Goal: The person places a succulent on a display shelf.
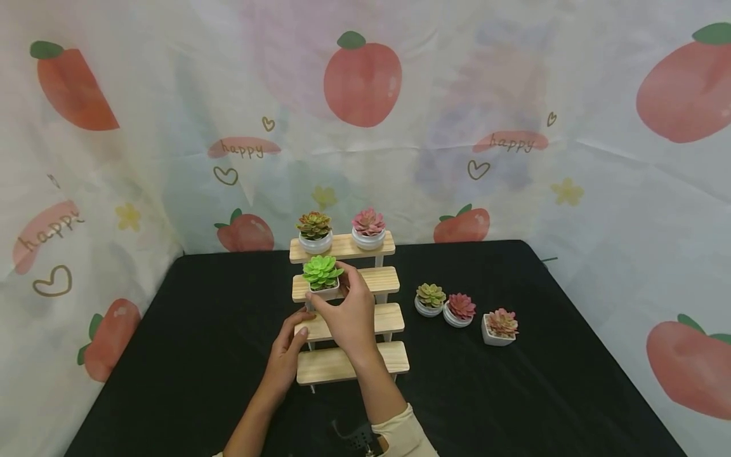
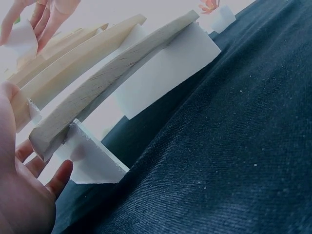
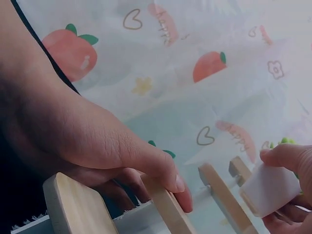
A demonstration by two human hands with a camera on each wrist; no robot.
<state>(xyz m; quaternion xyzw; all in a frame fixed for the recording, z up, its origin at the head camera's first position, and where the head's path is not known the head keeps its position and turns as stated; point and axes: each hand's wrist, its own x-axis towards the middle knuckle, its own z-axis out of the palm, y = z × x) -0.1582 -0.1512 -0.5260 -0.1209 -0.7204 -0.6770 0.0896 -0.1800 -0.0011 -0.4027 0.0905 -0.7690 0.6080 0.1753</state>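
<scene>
From my head, I see my right hand [image 1: 349, 312] pinching the white pot of the bright green plant [image 1: 322, 271], with my thumb on one side and fingers on the other. The green plant is at the left end of the second step from the top of the wooden stand [image 1: 354, 365]. I can't tell if the pot touches the step. My left hand [image 1: 283, 350] is bent round the left end of the third step. On the top step sit a brown-green plant [image 1: 314, 226] and a pink plant [image 1: 368, 223]. To the right, on the black cloth [image 1: 188, 343], are a yellow-green plant [image 1: 431, 295], a dark pink plant [image 1: 461, 306] and a peach plant [image 1: 502, 323]. The first two are close together, and the peach one is a bit apart.

From my left wrist, my left hand is by the ends of the steps, fingers a little bent and spread. My right hand is up in the top corner with the white pot.

From my right wrist, my left hand is big, its fingers round a step. My right hand is at the edge, gripping the white pot, and green leaves peek out behind it.
</scene>
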